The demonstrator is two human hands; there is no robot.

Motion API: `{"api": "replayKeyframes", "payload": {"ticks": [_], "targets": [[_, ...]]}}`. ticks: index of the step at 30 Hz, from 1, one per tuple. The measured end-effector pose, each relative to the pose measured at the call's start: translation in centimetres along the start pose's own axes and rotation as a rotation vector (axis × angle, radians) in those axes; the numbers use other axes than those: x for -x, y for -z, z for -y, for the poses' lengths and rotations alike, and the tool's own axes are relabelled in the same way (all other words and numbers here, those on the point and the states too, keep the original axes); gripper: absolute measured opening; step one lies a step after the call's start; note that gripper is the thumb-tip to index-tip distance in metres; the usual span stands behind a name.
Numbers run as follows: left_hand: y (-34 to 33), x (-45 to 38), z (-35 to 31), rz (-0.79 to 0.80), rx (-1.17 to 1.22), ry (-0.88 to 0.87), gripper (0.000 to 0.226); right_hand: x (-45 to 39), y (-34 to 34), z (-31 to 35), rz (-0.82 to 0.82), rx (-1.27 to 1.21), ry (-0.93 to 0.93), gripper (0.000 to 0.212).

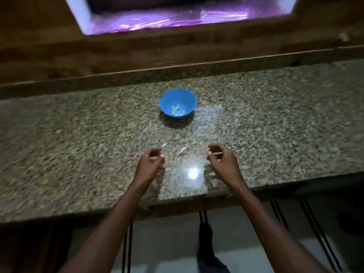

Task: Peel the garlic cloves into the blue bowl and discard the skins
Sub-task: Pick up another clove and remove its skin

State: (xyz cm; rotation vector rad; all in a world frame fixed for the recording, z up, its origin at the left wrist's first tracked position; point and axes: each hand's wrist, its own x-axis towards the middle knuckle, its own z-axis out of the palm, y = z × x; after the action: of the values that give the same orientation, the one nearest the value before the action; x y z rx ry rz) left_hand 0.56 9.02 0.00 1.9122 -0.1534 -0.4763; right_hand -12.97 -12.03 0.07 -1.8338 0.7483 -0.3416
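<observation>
Beyond both hands [184, 160], blue bowl [178, 102]

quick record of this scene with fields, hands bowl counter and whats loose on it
surface: speckled granite counter
bowl: blue bowl, upright, beyond both hands, a few small pale pieces inside
loose bits: pale scraps on the counter between the hands, too blurred to name
left hand: left hand, fingers curled, above the near counter; whether it holds anything is unclear
right hand: right hand, fingers curled, thumb meeting the fingertips; grip contents unclear
glare: bright light reflection between the wrists
image: motion blurred
</observation>
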Motion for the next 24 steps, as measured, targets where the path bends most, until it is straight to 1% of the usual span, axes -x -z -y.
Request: {"api": "replayKeyframes", "payload": {"ticks": [3, 6, 11, 14, 17, 18, 21, 24], "targets": [[-2.8, -2.5, -0.1, -0.008, -0.051, 0.066, 0.017, -3.9, 2.6, -1.7, -0.014, 0.077, -0.048, 0.018], [-3.7, -3.7, 0.2, -0.059, -0.18, 0.066, 0.016, -6.9, 3.3, -2.8, 0.021, 0.137, -0.039, 0.02], [-3.6, -4.4, 1.2, -0.038, -0.276, 0.042, 0.016, -10.5, 0.9, -1.8, 0.092, 0.234, 0.048, 0.023], [-3.5, -4.9, 1.4, -0.053, -0.289, 0.022, 0.014, -12.1, -1.6, -0.7, 0.11, 0.342, 0.115, 0.014], [-3.3, -5.1, 1.5, -0.051, -0.288, 0.028, 0.013, -13.1, -3.6, -1.0, 0.081, 0.445, 0.121, 0.037], [-3.2, -5.2, 1.6, -0.047, -0.281, 0.03, 0.012, -13.2, -4.0, -1.1, 0.068, 0.464, 0.124, 0.036], [-2.9, -5.4, 1.8, -0.035, -0.241, 0.024, 0.012, -12.9, -4.4, -1.2, 0.035, 0.527, 0.147, 0.022], [-2.6, -5.5, 2.1, -0.044, -0.202, 0.031, 0.012, -13.0, -4.7, -0.8, 0.015, 0.581, 0.202, 0.018]]}}
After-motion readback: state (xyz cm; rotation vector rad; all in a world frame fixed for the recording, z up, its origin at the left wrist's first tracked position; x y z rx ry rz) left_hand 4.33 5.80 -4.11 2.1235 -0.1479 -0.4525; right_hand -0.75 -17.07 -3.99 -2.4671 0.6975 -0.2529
